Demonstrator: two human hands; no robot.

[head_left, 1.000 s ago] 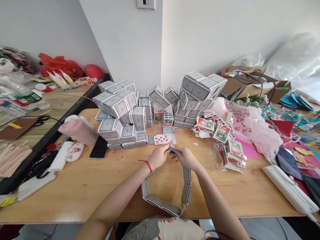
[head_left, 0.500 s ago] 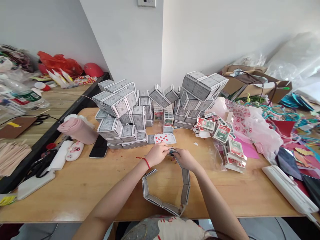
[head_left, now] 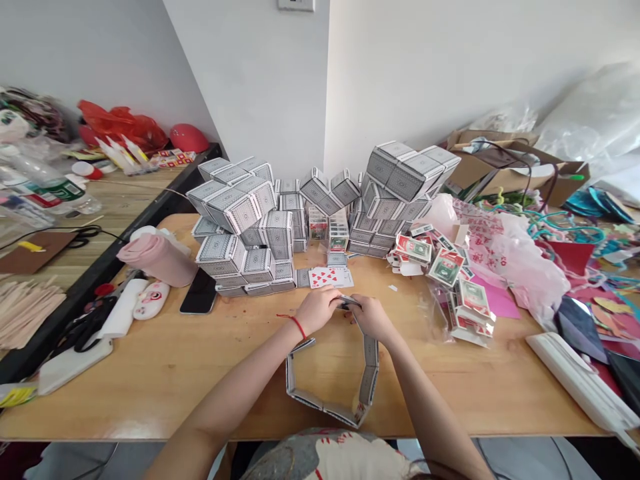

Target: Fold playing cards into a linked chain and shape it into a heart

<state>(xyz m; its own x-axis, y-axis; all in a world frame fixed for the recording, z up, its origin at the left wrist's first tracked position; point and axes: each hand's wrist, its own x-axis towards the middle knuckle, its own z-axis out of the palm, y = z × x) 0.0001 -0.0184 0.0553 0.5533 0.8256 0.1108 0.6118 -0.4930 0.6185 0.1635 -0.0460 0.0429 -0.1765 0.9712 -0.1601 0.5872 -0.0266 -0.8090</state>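
Observation:
My left hand (head_left: 317,310) and my right hand (head_left: 369,317) meet above the wooden table (head_left: 165,373), both pinched on the far end of a chain of folded playing cards (head_left: 370,377). The chain hangs from my fingers and loops back toward me in an open ring lying on the table. A red string circles my left wrist. Just beyond my hands lies a small fan of face-up red cards (head_left: 329,277).
Stacks of cubes made from cards (head_left: 240,220) rise at the back, with more (head_left: 405,177) to the right. Card boxes (head_left: 450,273) spill at right beside a pink plastic bag (head_left: 505,257). A black phone (head_left: 199,293), pink roll (head_left: 157,259) and scissors (head_left: 83,330) lie left.
My hands stay together at the chain's far end. The near part of the card ring has shifted a little on the table.

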